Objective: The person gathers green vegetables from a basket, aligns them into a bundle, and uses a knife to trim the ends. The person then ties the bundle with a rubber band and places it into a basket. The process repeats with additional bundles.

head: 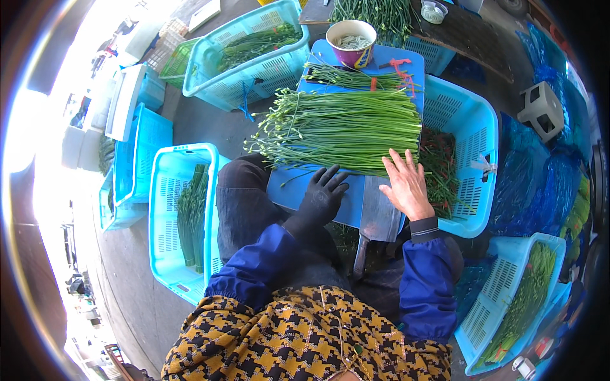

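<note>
A broad layer of garlic chive stalks with flower buds (343,128) lies across a blue board, its buds to the left. My left hand (324,193), in a black glove, hovers or rests at the layer's near edge with its fingers apart, holding nothing. My bare right hand (407,183) is spread over the cut ends at the near right corner. Between the hands a cleaver (380,209) lies on the blue board (295,183), its handle pointing towards me. Behind the layer is a smaller bunch with a red band (352,78), beside red ties (402,71).
A paper tub of noodles (351,43) stands at the board's far end. A turquoise crate (481,143) with trimmings adjoins the right side. Other crates stand at left (157,190), far left (238,71) and lower right (491,305). A grey stool (543,109) is at the right.
</note>
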`<action>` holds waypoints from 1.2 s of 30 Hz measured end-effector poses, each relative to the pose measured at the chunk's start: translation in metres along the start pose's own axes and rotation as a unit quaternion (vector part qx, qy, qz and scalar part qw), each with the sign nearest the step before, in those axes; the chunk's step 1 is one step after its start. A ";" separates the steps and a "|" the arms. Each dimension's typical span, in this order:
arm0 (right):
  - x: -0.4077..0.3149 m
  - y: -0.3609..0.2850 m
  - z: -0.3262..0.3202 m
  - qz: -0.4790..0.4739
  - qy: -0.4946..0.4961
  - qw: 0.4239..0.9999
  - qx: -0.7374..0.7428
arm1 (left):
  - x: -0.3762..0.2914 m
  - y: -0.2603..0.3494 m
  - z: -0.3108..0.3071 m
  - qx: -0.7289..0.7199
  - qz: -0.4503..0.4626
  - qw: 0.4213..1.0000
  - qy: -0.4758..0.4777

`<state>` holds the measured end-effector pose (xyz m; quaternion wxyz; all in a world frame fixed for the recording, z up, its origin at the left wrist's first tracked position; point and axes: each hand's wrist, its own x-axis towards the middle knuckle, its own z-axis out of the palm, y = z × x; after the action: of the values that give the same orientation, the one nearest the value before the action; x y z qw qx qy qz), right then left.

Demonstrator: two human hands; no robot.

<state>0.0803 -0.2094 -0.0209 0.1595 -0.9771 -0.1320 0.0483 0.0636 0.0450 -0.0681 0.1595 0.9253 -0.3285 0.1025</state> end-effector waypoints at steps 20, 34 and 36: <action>0.002 -0.003 -0.004 0.012 0.038 0.998 0.052 | 0.160 -0.100 0.003 0.000 -0.116 0.986 0.121; 0.006 -0.004 -0.006 0.012 0.062 0.993 0.095 | 0.185 -0.118 0.015 0.008 -0.201 0.979 -0.038; 0.006 -0.004 -0.006 0.016 0.060 0.994 0.094 | 0.186 -0.117 0.012 0.005 -0.204 0.977 -0.059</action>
<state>0.0859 -0.2063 -0.0146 0.2578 -0.9608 -0.1015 0.0042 0.2815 0.0191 -0.0508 0.1529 0.9781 -0.1407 0.0146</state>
